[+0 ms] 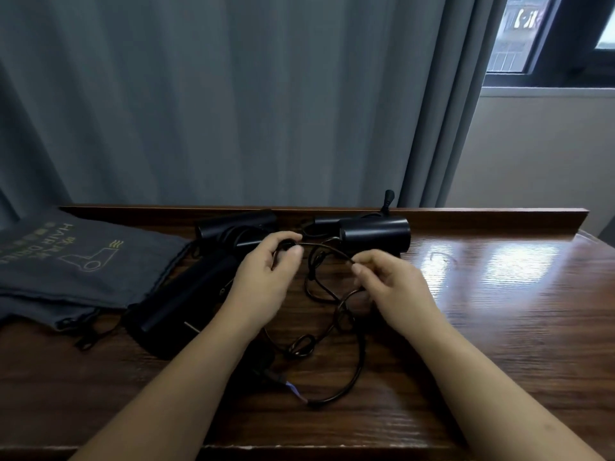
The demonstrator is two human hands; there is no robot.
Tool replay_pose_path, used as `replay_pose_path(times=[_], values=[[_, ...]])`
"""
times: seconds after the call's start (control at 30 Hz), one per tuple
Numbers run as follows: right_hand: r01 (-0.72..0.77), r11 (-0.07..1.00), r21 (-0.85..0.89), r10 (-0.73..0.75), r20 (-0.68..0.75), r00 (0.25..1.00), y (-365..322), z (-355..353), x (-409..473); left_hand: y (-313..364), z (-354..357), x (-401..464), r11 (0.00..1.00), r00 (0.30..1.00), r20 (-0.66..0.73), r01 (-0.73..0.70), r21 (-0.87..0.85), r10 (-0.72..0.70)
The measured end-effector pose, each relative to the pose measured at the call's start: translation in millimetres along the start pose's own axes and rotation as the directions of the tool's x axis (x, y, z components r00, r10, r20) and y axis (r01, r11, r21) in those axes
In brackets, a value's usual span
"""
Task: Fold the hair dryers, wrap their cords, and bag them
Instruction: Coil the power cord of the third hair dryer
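Grey pleated curtains (233, 94) hang behind your desk (466, 311), a dark, glossy wood-grain top with a low raised lip along its far edge; it mirrors the window (559, 34) that shows past the curtain's right side, above a plain pale wall.

Take the loose cord (336, 314) at the middle of the desk as your landmark: thin, black and shiny, it lies in several tangled loops, and its near end lies toward you with a bit of purple at it. Your left hand (266, 277) is at the cord's far left, fingers curled, pinching a small loop between thumb and forefinger. Your right hand (396, 287) is at the cord's far right, thumb and fingertips nipping the strand, the other fingers loosely bent. The cord arches between the two hands.

Left of the cord, partly under your left wrist, lies a matte black hair dryer (186, 294), a long cylinder. Beyond the cord, against the lip, sits a second dryer (233, 227) with its own cord coiled beside it. Beyond the cord to the right sits a third dryer (376, 232), a short smooth barrel lying on its side, a plug (387, 197) sticking up behind it.

Far left of the cord lie grey cloth drawstring bags (83, 264), soft and creased, the top one printed with a dryer outline and "HAIR DRIER".
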State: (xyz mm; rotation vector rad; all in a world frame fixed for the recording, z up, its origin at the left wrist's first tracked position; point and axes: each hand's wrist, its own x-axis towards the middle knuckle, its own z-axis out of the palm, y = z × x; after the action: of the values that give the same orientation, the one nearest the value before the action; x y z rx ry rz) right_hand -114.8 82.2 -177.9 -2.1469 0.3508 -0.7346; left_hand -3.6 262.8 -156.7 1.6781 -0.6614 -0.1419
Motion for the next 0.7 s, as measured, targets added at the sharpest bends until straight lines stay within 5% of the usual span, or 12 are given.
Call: replay_pose_path(times=[0.3,0.43,0.7], values=[[-0.007,0.892,0.453,0.077,-0.137,0.988,-6,-11,4,-4,0,-1,0.996,0.999,-0.013,-0.044,0.074,0.045],[-0.012,0.937,0.35,0.026,-0.034,0.999,-2,-12,4,0,-1,-4,0.999,0.998,0.047,-0.034,-0.018,0.035],[0.056,0.98,0.193,-0.087,0.161,0.983,-7,0,-2,0,0,-10,0.943,0.961,0.262,-0.168,0.288,0.091]])
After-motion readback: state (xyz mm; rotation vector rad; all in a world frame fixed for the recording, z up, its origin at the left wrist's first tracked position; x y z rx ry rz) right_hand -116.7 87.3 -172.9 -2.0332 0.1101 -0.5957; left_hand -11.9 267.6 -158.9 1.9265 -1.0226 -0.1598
